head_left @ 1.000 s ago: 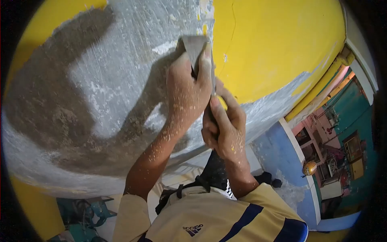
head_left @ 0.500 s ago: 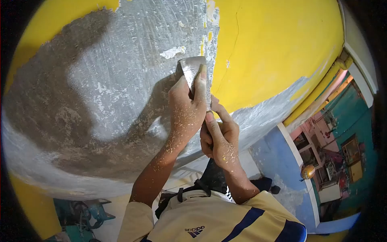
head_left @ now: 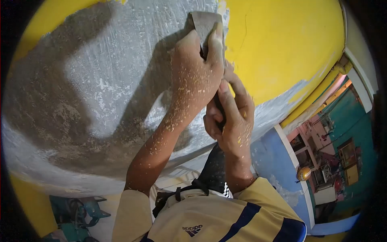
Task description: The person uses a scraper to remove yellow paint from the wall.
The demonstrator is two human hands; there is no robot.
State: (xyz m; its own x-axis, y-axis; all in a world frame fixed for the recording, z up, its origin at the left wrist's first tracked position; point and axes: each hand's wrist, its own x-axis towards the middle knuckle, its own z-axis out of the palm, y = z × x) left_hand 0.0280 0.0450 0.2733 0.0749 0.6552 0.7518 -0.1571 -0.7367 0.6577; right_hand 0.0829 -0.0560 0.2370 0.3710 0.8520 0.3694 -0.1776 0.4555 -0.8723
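A metal scraper (head_left: 204,25) with a wide blade lies against the wall near the edge between bare grey surface (head_left: 133,44) and yellow paint (head_left: 282,44). My left hand (head_left: 195,74) grips the blade part, its fingers pressed on the metal. Lower and to the right, my right hand (head_left: 231,115) is closed around the scraper's dark handle. Pale flakes cover both hands and forearms. A dark shadow of the arms falls on the grey surface.
To the right are a blue wall (head_left: 270,157), a round orange object (head_left: 304,174) and a teal room with shelves and framed items. Teal objects (head_left: 88,211) stand at the lower left. A yellow pipe runs along the right.
Both hands first moved down with the scraper, then up and slightly right along the paint edge. A white patch and small yellow bits near the blade no longer show.
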